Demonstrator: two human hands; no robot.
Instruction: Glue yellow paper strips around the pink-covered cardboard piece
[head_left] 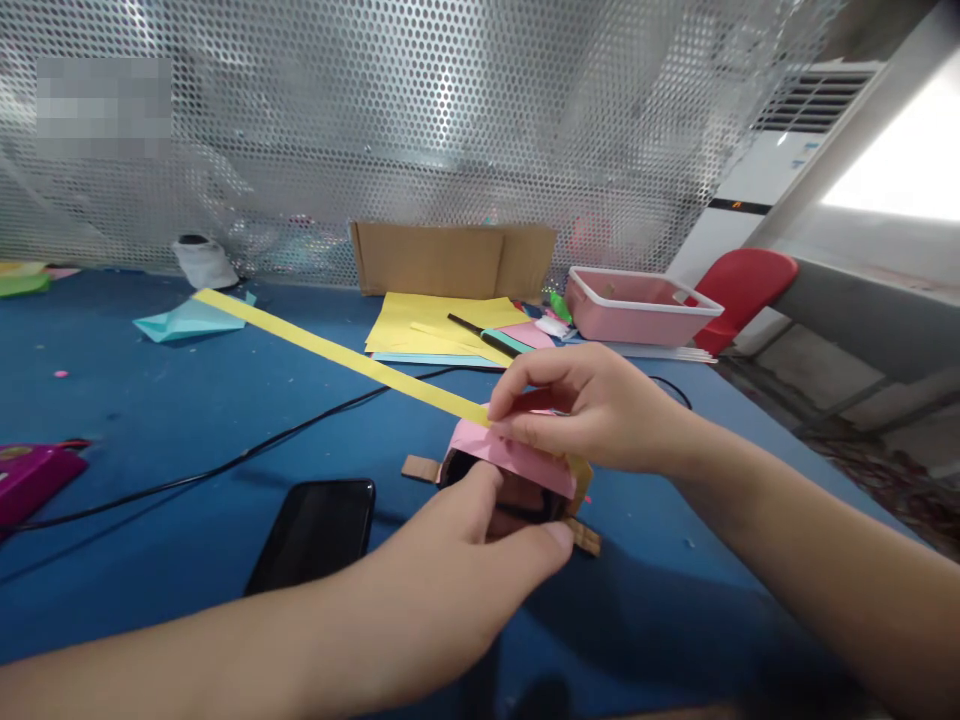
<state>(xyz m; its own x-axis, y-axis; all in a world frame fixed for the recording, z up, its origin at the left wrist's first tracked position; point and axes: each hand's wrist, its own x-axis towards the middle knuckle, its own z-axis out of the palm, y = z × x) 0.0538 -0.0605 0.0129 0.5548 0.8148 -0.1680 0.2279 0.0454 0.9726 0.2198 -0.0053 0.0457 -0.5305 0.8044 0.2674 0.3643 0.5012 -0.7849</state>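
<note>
My right hand [574, 405] pinches the near end of a long yellow paper strip [322, 348] between thumb and fingers. The strip slants up and away to the left, over the table. Just below that pinch sits a small handmade model [514, 450] with a pink paper top, a dark hollow inside and cardboard tabs sticking out at both sides. My left hand [469, 540] grips this model from the near side, some fingers inside its opening and the thumb along its lower edge. Part of the model is hidden behind my hands.
A black phone [319, 530] lies left of the model, and a black cable [247, 455] crosses the blue table [150, 400]. Behind are yellow paper sheets [420, 320], a dark pen [499, 342], a cardboard piece [450, 260] and a pink basket [637, 318]. Folded blue paper [184, 320] lies farther left.
</note>
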